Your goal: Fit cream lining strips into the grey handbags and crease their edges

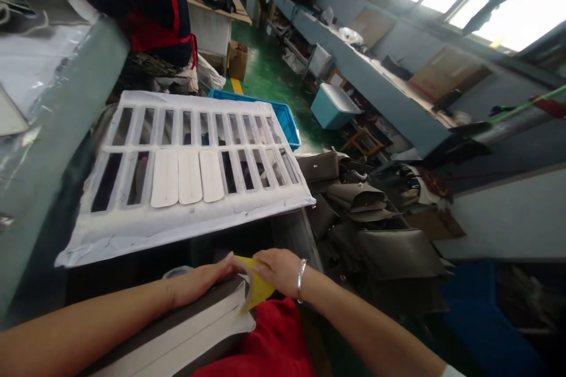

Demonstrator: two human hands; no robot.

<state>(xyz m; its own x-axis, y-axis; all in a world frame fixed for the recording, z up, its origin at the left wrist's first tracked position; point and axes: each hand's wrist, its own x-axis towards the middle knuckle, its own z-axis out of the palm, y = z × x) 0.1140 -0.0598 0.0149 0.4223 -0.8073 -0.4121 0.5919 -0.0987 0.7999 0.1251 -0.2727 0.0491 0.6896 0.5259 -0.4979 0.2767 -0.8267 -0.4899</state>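
In the lower middle of the head view, my right hand (pixel 283 271), with a silver bracelet at the wrist, pinches a curved yellow piece (pixel 260 288) with a pale inner side. The yellow piece sits bent against the end of a dark bag part with a white lining panel (pixel 190 336), which lies across my lap. My left hand (pixel 206 281) rests along the bag part's far edge and grips it, its fingertips touching the yellow piece. Beyond both hands is a white-wrapped slotted rack (pixel 177 230). Three white rounded strips (pixel 190 177) lie side by side on it.
A blue crate (pixel 287 123) stands behind the rack. Dark bags (pixel 362 200) are piled to the right. At upper left a person (pixel 141 0) in dark clothes and a red apron works at a bench (pixel 88 94). A long bench (pixel 362 76) runs along the windows.
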